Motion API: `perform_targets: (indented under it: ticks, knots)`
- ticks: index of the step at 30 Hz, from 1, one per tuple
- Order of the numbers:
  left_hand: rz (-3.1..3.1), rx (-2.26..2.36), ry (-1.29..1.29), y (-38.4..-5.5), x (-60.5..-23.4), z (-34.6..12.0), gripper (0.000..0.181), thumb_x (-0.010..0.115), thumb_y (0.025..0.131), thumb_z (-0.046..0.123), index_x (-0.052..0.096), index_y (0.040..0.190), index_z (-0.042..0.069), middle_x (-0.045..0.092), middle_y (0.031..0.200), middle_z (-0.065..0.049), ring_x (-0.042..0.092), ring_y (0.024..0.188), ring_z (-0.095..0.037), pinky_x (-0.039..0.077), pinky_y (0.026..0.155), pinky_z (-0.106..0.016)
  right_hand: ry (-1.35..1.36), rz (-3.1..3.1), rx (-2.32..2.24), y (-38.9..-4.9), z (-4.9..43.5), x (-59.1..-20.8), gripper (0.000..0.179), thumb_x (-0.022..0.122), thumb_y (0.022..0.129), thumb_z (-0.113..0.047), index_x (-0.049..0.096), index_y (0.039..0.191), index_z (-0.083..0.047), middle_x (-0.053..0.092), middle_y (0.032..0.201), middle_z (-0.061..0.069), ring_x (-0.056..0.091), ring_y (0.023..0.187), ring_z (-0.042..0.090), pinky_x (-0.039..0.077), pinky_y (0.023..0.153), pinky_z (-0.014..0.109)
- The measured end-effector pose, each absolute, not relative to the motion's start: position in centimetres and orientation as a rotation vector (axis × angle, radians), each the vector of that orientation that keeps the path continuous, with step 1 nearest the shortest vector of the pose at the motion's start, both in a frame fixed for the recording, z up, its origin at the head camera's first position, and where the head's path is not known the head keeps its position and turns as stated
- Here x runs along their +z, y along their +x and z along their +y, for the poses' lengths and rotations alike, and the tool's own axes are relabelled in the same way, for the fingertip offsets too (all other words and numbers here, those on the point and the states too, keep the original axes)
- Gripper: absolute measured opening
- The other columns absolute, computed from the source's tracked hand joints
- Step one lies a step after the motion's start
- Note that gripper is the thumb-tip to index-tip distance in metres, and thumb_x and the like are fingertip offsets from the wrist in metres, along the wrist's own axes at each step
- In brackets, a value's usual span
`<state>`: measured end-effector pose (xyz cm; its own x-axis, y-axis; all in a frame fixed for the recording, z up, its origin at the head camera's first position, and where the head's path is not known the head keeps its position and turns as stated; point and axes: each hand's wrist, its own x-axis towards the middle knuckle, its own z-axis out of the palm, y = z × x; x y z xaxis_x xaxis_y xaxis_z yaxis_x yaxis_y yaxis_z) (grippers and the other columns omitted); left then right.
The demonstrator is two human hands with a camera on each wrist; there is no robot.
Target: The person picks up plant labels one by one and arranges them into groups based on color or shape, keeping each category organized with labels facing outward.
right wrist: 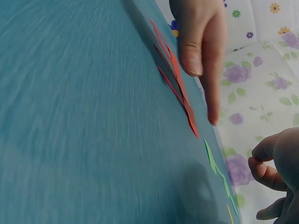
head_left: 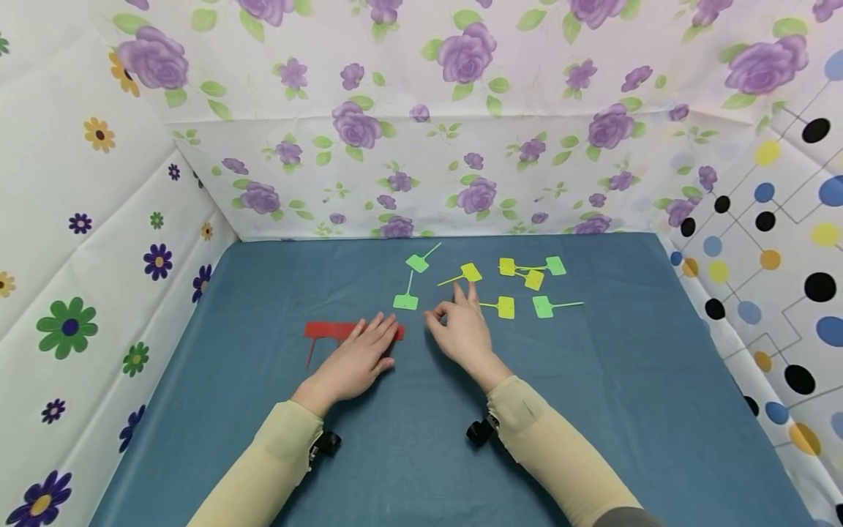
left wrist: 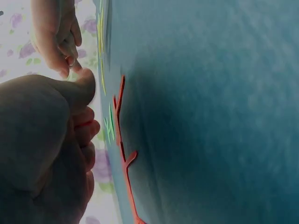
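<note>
In the head view, flat plastic tags with thin stems lie on the blue cloth. My left hand (head_left: 349, 366) is spread over a row of red tags (head_left: 320, 329), covering part of them; the left wrist view shows those red tags (left wrist: 119, 121) beyond the hand's fingers. My right hand (head_left: 464, 333) hovers by the yellow tags, its fingertips right at the near yellow tag (head_left: 470, 272). Its thumb and index finger curl toward each other, with nothing visible between them. In the right wrist view, the right hand (right wrist: 282, 163) shows at the lower right edge, beyond a green tag (right wrist: 210, 156).
Two green tags (head_left: 405, 301) lie left of the yellow ones. Further right are a yellow tag pair (head_left: 534, 279), a green tag (head_left: 555, 266), another yellow tag (head_left: 506, 307) and another green tag (head_left: 543, 306). Patterned cloth walls (head_left: 421, 176) enclose the table's back and sides.
</note>
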<state>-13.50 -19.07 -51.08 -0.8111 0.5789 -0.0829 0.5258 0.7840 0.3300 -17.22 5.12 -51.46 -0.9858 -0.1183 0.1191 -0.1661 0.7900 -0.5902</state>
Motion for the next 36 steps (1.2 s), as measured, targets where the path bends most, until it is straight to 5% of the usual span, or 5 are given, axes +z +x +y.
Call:
perform_targets:
  ticks: [23, 36]
  knots:
    - [2.727, 0.288, 0.76, -13.1, -51.5, -18.0, 0.068, 0.056, 0.114, 0.031, 0.028, 0.171, 0.009, 0.018, 0.178, -0.009, 0.008, 0.165, -0.032, 0.002, 0.132, -0.059, 0.18, -2.907, 1.011, -17.0, 8.0, -52.0, 0.03, 0.068, 0.106, -0.038, 0.079, 0.089, -0.016, 0.035, 0.169, 0.025, 0.012, 0.162, 0.048, 0.026, 0.127, 0.064]
    - [2.71, 0.286, 0.722, -12.7, -51.6, -18.1, 0.068, 0.054, 0.115, 0.03, 0.023, 0.172, 0.008, 0.012, 0.179, -0.009, 0.005, 0.165, -0.032, 0.001, 0.131, -0.061, 0.223, -3.028, 0.913, -16.4, 10.8, -52.3, 0.024, 0.069, 0.106, -0.038, 0.08, 0.103, -0.017, 0.035, 0.167, 0.029, 0.012, 0.161, 0.049, 0.028, 0.125, 0.066]
